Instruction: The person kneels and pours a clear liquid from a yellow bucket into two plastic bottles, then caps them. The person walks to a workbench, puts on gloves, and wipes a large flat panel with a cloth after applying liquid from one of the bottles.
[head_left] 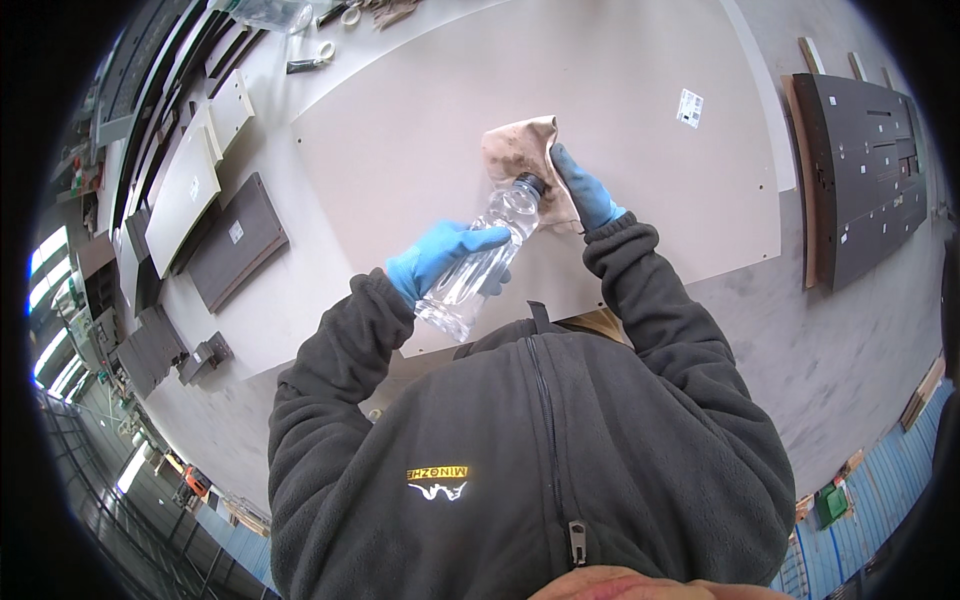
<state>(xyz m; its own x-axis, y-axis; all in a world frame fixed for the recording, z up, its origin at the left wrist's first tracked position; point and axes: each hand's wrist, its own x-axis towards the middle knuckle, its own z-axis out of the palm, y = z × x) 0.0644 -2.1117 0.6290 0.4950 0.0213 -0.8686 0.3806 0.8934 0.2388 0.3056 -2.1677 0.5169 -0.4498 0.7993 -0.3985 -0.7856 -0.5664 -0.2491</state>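
Both of my hands wear blue gloves. My left hand (440, 258) is wrapped round a clear plastic bottle (480, 262), which is tilted with its dark cap end (529, 183) toward the cloth. A stained beige cloth (515, 150) is in my right hand (588, 192), whose fingers lie along its right side and partly behind it. The bottle's mouth end touches or nearly touches the cloth; which one I cannot tell. Beneath them lies a large light grey panel (400, 150) with a white label (690, 108) at its right.
Left of the panel lie a dark board (236, 240) and pale boards (185, 195). Dark boards (865, 180) are stacked at the far right. Near the top left are a tape roll (326, 50), a small black tool (305, 66) and a clear plastic bag (270, 12).
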